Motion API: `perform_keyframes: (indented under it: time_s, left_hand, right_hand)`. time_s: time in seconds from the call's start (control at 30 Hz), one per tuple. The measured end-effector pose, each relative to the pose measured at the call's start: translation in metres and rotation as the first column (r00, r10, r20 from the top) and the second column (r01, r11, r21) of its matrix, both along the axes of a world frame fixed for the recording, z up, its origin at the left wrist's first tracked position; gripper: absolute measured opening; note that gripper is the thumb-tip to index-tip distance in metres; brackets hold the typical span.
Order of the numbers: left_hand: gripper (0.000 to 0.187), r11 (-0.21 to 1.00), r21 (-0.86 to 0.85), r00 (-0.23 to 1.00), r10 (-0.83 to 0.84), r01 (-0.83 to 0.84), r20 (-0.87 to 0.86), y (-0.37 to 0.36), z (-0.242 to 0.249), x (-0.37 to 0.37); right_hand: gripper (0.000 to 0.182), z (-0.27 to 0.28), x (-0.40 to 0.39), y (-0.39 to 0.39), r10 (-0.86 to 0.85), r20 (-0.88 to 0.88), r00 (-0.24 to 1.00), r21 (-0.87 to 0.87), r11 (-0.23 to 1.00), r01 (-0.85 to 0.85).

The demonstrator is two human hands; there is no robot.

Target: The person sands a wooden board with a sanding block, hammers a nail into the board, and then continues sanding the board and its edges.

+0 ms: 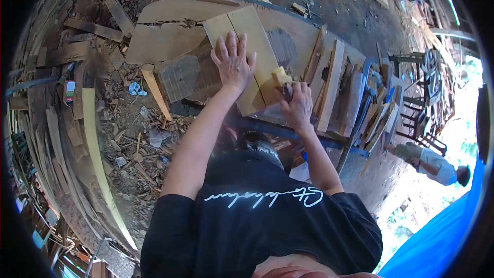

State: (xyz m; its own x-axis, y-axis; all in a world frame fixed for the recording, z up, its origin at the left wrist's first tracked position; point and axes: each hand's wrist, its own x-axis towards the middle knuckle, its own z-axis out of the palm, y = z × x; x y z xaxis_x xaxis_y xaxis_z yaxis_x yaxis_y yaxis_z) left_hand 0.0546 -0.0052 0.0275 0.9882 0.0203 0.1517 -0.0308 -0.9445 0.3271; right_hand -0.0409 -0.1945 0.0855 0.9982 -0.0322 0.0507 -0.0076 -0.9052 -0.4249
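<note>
Two pale boards side by side form a flat wooden panel (252, 36), lying at a slant on the workbench (149, 41) with a dark seam between them. My left hand (235, 64) lies flat on the panel, its fingers spread. At the panel's right edge, my right hand (298, 104) is closed round a small dark object that I cannot make out clearly. A small yellowish block (280, 76) sits just beyond those fingers, touching the panel. Under the panel, a greyish ribbed board (180, 78) sticks out on the left.
Wooden strips (330, 85) stand at the bench's right side, beside a blue metal frame (366, 69). Scraps and shavings litter the ground on the left, near a long pale strip (98, 149). Another person (432, 162) is at the far right.
</note>
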Motion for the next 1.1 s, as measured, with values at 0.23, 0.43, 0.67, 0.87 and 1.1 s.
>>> perform_keyframes:
  time_s: [0.23, 0.43, 0.67, 0.87, 1.1]
  left_hand:
    - [0.065, 0.993, 0.106, 0.995, -0.045, 0.055, -0.093, -0.004, 0.003, -0.001]
    - [0.062, 0.994, 0.098, 0.996, -0.031, 0.039, -0.08, 0.001, 0.005, -0.001]
    - [0.067, 0.994, 0.086, 0.995, -0.059, 0.067, -0.084, 0.001, 0.006, 0.001]
    - [0.07, 0.988, 0.128, 0.988, -0.064, 0.083, -0.143, 0.003, 0.007, 0.001]
    - [0.072, 0.978, 0.18, 0.974, -0.068, 0.109, -0.218, 0.002, 0.018, 0.003]
  right_hand:
    - [0.045, -0.018, 0.16, 0.067, -0.001, 0.031, 1.0, 0.05, 0.999, -0.001]
    - [0.046, -0.03, 0.151, 0.019, 0.091, -0.063, 0.994, 0.345, 0.937, -0.064]
    - [0.038, -0.013, 0.086, 0.002, 0.003, -0.161, 0.987, 0.369, 0.928, 0.058]
    - [0.046, -0.038, 0.2, 0.034, 0.037, -0.157, 0.987, 0.436, 0.899, 0.036]
    - [0.045, -0.008, 0.082, -0.015, 0.083, -0.318, 0.944, 0.475, 0.876, 0.084]
